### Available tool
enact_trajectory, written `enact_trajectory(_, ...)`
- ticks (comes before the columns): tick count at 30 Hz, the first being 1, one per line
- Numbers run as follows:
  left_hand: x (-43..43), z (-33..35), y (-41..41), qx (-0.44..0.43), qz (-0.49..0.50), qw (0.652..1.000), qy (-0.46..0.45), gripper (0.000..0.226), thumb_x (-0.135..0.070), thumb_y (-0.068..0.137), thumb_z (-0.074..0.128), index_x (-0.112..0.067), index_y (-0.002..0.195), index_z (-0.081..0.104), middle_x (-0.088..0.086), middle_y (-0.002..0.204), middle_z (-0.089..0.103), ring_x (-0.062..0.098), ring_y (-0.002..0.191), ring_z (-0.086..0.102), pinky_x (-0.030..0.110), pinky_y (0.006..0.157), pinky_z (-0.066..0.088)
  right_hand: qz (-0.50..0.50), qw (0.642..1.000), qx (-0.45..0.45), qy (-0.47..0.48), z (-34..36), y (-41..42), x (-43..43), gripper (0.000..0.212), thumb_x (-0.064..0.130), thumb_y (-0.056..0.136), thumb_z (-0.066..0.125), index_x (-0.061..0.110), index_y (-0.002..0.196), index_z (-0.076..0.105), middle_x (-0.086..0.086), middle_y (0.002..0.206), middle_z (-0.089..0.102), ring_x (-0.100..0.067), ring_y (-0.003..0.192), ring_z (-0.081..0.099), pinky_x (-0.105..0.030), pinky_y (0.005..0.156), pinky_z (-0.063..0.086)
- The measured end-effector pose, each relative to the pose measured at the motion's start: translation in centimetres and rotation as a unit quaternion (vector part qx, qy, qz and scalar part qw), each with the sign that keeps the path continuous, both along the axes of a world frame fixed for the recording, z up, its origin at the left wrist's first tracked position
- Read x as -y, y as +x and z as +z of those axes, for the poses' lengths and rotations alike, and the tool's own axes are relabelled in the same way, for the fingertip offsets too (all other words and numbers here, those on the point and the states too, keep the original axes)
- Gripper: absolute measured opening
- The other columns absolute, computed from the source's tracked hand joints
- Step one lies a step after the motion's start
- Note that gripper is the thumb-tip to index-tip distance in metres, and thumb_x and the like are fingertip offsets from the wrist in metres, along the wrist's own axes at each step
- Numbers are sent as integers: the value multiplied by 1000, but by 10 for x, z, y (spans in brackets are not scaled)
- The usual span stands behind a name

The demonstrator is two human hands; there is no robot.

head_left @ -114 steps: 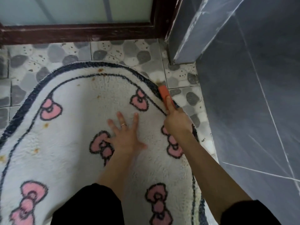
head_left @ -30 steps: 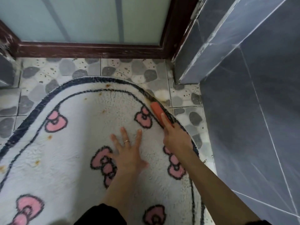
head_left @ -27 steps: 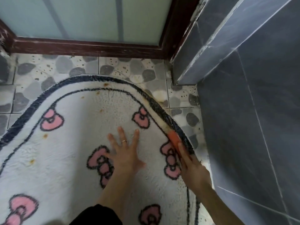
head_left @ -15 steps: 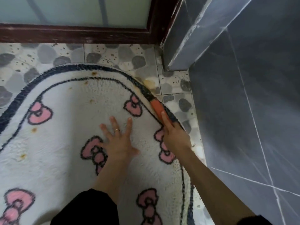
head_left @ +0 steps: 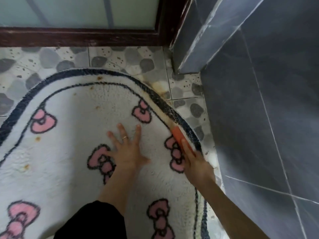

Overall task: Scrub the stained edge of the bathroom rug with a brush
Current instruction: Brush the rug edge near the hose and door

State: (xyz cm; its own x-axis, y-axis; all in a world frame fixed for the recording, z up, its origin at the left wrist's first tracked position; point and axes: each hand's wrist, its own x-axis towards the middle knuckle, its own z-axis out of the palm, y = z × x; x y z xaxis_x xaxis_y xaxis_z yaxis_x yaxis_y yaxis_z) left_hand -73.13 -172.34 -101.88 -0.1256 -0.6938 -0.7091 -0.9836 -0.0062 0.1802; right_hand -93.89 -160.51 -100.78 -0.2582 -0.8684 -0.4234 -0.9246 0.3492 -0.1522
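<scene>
A white fluffy bathroom rug [head_left: 72, 135] with pink bows and a dark blue border lies on the pebble-pattern floor. Its right edge [head_left: 164, 107] shows a yellow-brown stained strip beside the border. My right hand [head_left: 196, 164] grips an orange brush [head_left: 177, 135] with the index finger laid along its back, and the brush lies on that stained edge. My left hand [head_left: 126, 149] rests flat on the rug's middle with the fingers spread, a ring on one finger.
A dark grey tiled wall [head_left: 267, 118] rises close to the rug's right edge. A dark red door frame [head_left: 77, 37] with frosted glass runs along the back. Small rust-coloured spots [head_left: 37, 139] dot the rug's left part. A brownish patch [head_left: 158, 85] marks the floor tiles.
The brush has slid back toward me along the right edge since half a second ago, after going forward from the frame before. The left hand has stayed flat on the rug.
</scene>
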Motion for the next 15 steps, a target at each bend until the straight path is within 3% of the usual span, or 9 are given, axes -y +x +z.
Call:
enact_trajectory(2,1,0,0,-2,6,1000,3,134,-62,70,80,-50,147,-29,7,151,-49,50,141,-35,79,106,23,-33,993,84,75,2,-19,-33,89,17,92,63,43,158,9,-9,101,65,-27,41,44,-32,32,39)
enact_trajectory(4,1,0,0,-4,8,1000,8,134,-59,72,81,-50,148,-29,7,151,-49,50,141,-35,79,106,21,2,999,27,36,4,-20,0,86,18,93,53,43,158,3,-10,94,63,-27,40,41,-26,31,31)
enact_trajectory(5,2,1,0,-3,11,1000,16,134,-58,72,81,-50,147,-30,7,151,-50,49,140,-36,79,106,21,19,1000,1,11,8,-11,35,83,20,95,45,44,157,-6,-12,103,61,-27,48,48,-26,36,28)
enact_trajectory(7,2,1,-1,3,8,1000,19,133,-60,73,80,-51,146,-32,6,150,-51,49,141,-36,79,107,20,13,999,-5,35,8,12,104,78,25,101,37,46,154,-15,-16,129,52,-33,82,63,-33,54,42)
enact_trajectory(9,2,-2,-1,9,9,1000,15,133,-62,73,79,-51,145,-33,6,150,-51,49,140,-36,80,107,19,39,998,-34,28,-8,24,117,75,27,103,35,46,154,-16,-18,140,45,-37,101,62,-40,71,48)
enact_trajectory(12,1,-1,1,3,6,1000,17,134,-62,72,79,-51,146,-31,7,150,-51,49,140,-37,80,106,20,47,996,-49,57,-4,2,59,79,30,104,37,53,148,-25,-10,138,48,-33,87,64,-35,61,42)
enact_trajectory(13,1,-1,1,-2,8,1000,16,134,-62,72,80,-50,146,-31,7,150,-51,49,140,-37,80,106,20,33,998,-46,30,0,-3,22,86,30,102,44,53,148,-26,-6,130,54,-32,75,64,-34,55,42)
enact_trajectory(15,0,0,-2,-11,9,1000,18,134,-59,72,81,-51,146,-30,6,149,-52,49,139,-39,80,106,18,-15,998,17,54,11,-11,-26,105,21,89,67,46,156,-9,-5,99,63,-28,45,52,-32,37,38)
